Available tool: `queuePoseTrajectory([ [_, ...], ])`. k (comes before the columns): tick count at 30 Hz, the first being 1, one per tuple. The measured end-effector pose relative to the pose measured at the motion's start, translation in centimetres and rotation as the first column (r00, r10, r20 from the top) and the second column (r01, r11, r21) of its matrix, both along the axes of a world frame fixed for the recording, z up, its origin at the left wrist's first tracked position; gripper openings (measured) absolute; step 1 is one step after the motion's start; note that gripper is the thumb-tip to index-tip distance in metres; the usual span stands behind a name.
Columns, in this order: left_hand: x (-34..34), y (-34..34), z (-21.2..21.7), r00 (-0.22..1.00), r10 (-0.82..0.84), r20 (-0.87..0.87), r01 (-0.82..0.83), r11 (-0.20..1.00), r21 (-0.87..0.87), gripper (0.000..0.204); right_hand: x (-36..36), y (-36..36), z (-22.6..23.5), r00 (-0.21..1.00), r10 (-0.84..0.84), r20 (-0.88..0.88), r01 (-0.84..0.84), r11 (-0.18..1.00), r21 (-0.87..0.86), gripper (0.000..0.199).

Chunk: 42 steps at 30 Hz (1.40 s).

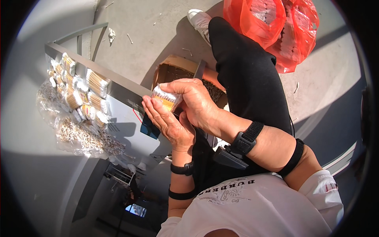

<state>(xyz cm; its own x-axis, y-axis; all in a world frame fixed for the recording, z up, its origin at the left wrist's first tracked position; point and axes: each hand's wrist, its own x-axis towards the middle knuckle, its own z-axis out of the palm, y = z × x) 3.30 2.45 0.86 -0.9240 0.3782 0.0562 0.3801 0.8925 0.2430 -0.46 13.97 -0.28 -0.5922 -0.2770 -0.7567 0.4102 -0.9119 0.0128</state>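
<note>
Hands [199, 103] cup a glossy plastic packet [167, 105] of slim, white-tipped sticks [165, 96].

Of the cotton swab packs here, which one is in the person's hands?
The yellow-and-white pack, held up between the left hand and the right hand. The other packs lie clustered at picture left, touched by neither hand.

room over floor [136, 51], rail [102, 70] near fingers [157, 113]
</note>
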Motion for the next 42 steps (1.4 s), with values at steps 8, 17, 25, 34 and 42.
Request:
queuePoseTrajectory([
  [8, -0.2, 0.2, 0.1, 1.000, 0.006, 0.016, -0.006, 1.000, 0.025, 0.071, -0.1, 0.1, -0.6, 0.998, 0.023, -0.050, -0.024, 1.000, -0.010, 0.014],
  [17, -0.1, 0.0, 0.0, 1.000, 0.023, 0.018, -0.023, 1.000, -0.011, 0.072, 1.0, 0.6, -0.3, 0.991, 0.006, 0.133, 0.025, 0.973, -0.231, 0.023],
  [25, -0.1, -0.2, 0.0, 1.000, -0.002, 0.020, 0.002, 1.000, 0.027, 0.073, 2.6, 1.0, 0.1, 0.997, -0.080, -0.023, 0.072, 0.967, -0.246, 0.029],
  [34, 0.0, -0.4, -0.1, 1.000, 0.012, -0.016, -0.012, 0.999, 0.035, 0.075, 2.5, 0.8, 0.2, 0.998, -0.067, -0.016, 0.062, 0.974, -0.219, 0.024],
  [42, 0.1, -0.4, -0.1, 1.000, 0.017, -0.011, -0.016, 0.998, 0.057, 0.075, 2.6, 0.8, 0.4, 0.997, -0.073, -0.031, 0.065, 0.976, -0.208, 0.022],
])
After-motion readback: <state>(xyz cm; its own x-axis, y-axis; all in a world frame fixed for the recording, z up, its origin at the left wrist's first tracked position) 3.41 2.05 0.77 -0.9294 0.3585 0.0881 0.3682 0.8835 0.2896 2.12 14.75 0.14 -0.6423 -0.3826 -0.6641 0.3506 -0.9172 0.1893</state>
